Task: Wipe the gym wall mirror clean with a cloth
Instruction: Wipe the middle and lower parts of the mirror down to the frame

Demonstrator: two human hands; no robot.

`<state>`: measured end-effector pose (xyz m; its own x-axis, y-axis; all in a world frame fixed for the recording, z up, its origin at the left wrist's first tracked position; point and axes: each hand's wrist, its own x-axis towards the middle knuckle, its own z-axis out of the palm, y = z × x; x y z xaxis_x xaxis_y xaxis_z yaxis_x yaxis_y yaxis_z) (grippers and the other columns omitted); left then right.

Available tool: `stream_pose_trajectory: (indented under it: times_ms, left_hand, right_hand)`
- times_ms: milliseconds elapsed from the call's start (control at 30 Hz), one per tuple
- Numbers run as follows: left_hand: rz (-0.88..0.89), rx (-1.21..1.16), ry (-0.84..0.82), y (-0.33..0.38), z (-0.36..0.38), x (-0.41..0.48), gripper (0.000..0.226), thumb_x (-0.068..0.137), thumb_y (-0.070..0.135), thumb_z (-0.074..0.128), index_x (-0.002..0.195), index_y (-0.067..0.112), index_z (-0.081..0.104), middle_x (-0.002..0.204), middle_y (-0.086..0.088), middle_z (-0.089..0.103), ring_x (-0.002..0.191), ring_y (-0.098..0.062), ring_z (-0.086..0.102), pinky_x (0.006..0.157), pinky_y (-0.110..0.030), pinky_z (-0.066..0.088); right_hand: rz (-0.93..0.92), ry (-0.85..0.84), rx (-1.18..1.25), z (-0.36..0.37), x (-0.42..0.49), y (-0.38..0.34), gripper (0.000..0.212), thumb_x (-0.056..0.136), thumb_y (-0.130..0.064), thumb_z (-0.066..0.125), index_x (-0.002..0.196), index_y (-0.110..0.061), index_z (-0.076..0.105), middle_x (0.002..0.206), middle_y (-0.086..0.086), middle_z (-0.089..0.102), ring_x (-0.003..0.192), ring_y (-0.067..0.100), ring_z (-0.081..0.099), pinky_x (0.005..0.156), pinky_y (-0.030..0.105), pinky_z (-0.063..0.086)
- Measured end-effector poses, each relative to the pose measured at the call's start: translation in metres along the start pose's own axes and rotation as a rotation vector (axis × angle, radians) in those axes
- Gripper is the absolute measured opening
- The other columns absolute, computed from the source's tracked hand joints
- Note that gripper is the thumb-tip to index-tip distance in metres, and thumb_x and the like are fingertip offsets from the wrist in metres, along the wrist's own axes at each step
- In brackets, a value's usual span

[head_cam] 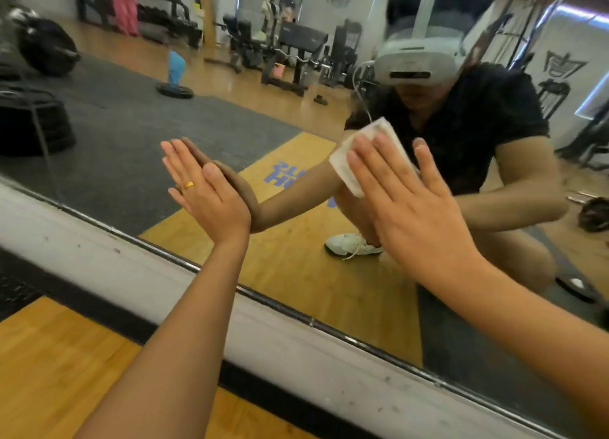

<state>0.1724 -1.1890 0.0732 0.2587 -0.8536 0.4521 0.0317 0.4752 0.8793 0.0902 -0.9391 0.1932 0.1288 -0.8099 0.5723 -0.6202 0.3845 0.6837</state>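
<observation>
Left hand [206, 188]: flat on the mirror [115, 135] — fingers straight.
Right hand [408, 204]: fingers straight, pressing the cloth [354, 163] to the glass.
Cloth: white, under the fingertips — low on the mirror.

A person with bare forearms wears a plain gold ring [188, 185] on a finger of the left hand [204, 188], and the reflection in the mirror [131, 125] shows a black short-sleeved shirt [478, 119], a pale grey headset [417, 56] and a white lace-up sneaker [352, 245].
</observation>
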Motion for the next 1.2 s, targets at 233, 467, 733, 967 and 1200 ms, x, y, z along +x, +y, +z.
stream_pose_trajectory:
  times_ms: [233, 467, 733, 967, 1200]
  left_hand:
    - [0.021, 0.010, -0.007, -0.001, -0.002, 0.003, 0.058, 0.111, 0.034, 0.019, 0.165, 0.015, 0.017, 0.174, -0.001, 0.011, 0.160, -0.017, 0.006, 0.124, -0.045, -0.002]
    - [0.035, 0.009, 0.021, 0.003, 0.001, 0.001, 0.056, 0.112, 0.030, 0.023, 0.165, 0.012, 0.020, 0.173, -0.005, 0.014, 0.160, -0.023, 0.009, 0.125, -0.054, 0.002]
    - [0.077, 0.071, -0.043, 0.002, -0.019, 0.002, 0.061, 0.111, 0.036, 0.023, 0.164, 0.007, 0.017, 0.173, -0.011, 0.010, 0.160, -0.027, 0.007, 0.124, -0.061, 0.003]
    - [0.870, 0.118, -0.371, 0.061, -0.010, -0.066, 0.066, 0.109, 0.038, 0.031, 0.158, -0.006, 0.024, 0.166, -0.029, 0.022, 0.158, -0.029, 0.012, 0.126, -0.054, 0.001]
    - [1.152, 0.203, -0.319, 0.077, 0.016, -0.100, 0.075, 0.107, 0.051, 0.038, 0.165, 0.013, 0.009, 0.172, 0.002, -0.008, 0.159, -0.018, -0.001, 0.126, -0.053, -0.001]
  right_hand:
    - [-0.074, 0.029, -0.025, -0.008, 0.099, -0.031, 0.062, 0.104, -0.019, 0.029, 0.162, -0.002, 0.015, 0.171, 0.015, 0.013, 0.159, 0.031, 0.010, 0.124, 0.046, -0.012]
    - [-0.130, -0.073, -0.036, -0.004, 0.016, 0.009, 0.063, 0.105, -0.022, 0.027, 0.164, -0.005, 0.012, 0.172, 0.013, 0.009, 0.159, 0.029, 0.007, 0.125, 0.045, -0.011]
    - [-0.190, -0.027, 0.040, 0.001, 0.000, 0.004, 0.061, 0.100, -0.016, 0.038, 0.159, -0.002, 0.028, 0.166, 0.016, 0.029, 0.155, 0.031, 0.023, 0.126, 0.046, 0.001]
    - [0.018, -0.096, -0.028, -0.006, -0.099, 0.043, 0.061, 0.104, -0.008, 0.035, 0.163, -0.006, 0.019, 0.171, 0.010, 0.016, 0.158, 0.028, 0.015, 0.129, 0.045, -0.006]
    - [0.132, 0.005, 0.034, -0.015, -0.082, 0.049, 0.062, 0.103, -0.008, 0.038, 0.162, -0.002, 0.020, 0.170, 0.015, 0.018, 0.157, 0.032, 0.017, 0.127, 0.050, 0.004]
